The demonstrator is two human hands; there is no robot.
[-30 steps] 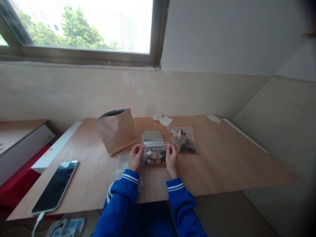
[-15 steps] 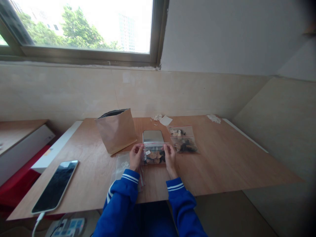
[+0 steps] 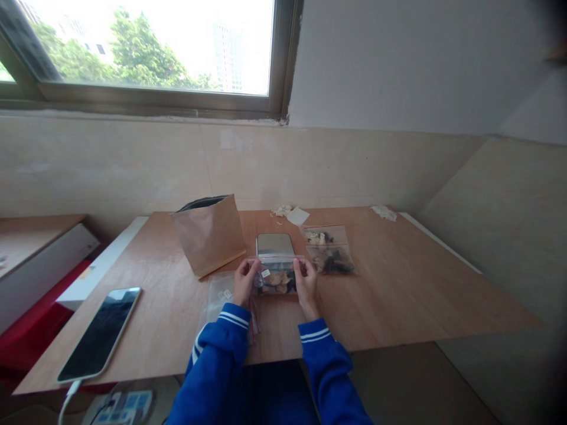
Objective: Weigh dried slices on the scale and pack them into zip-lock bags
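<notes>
Between my hands is a clear zip bag (image 3: 277, 282) with a red seal line, holding brown and black dried pieces and a small white label. My left hand (image 3: 244, 281) pinches its top left corner, and my right hand (image 3: 305, 283) pinches the top right one. Just beyond the bag lies a flat scale-like device (image 3: 274, 244) with a silvery top, its near part covered by the bag. Empty-looking clear zip bags (image 3: 218, 298) lie beneath and beside my left wrist. Right of my right hand, filled zip bags (image 3: 330, 260) of similar dark pieces overlap.
A brown paper pouch (image 3: 210, 236) stands open at the back left of the wooden table (image 3: 398, 283). A phone (image 3: 101, 333) with a white cable lies at the left front. White scraps (image 3: 282, 210) and a white card (image 3: 297, 216) are near the wall; another crumpled scrap (image 3: 384, 213) is farther right.
Both hands have shifted very slightly to the right along the bag's top edge, still pinching it. The other things have stayed in place.
</notes>
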